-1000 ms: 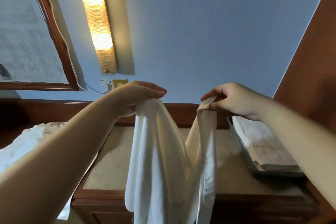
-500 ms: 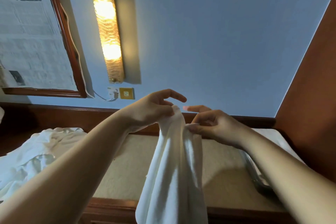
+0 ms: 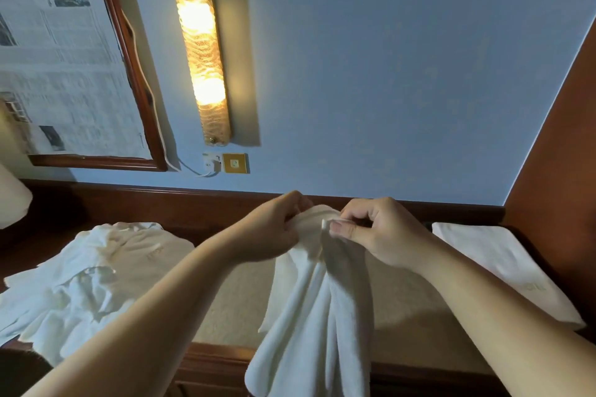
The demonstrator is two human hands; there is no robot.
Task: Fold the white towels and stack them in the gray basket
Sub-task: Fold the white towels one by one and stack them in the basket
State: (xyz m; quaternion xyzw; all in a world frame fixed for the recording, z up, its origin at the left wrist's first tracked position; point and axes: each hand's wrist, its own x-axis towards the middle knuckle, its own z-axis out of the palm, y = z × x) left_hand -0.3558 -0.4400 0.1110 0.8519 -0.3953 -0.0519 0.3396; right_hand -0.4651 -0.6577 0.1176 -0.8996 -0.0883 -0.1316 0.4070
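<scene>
Hanging down in loose vertical folds, the soft white cotton towel (image 3: 314, 309) is held up in front of the person, above the beige top of the wooden table (image 3: 232, 296). Its lower end falls below the table's front edge. Both hands meet at the upper end of the towel. The left hand (image 3: 271, 232) has its fingers curled around the bunched cloth from the left side. The right hand (image 3: 377, 232) pinches a small corner of the same towel between the thumb and the bent fingers, very close to the left hand.

On the left part of the table lies a crumpled pile of white towels (image 3: 84, 277), not folded. On the right a flat folded white towel (image 3: 496, 264) rests; I cannot tell what is under it.

Behind the table a dark wooden rail runs along the blue wall (image 3: 387, 74). On this wall hang a long glowing amber wall lamp (image 3: 201, 45), a small brass socket plate (image 3: 235, 163) and a wooden frame with newspaper print (image 3: 64, 51).
</scene>
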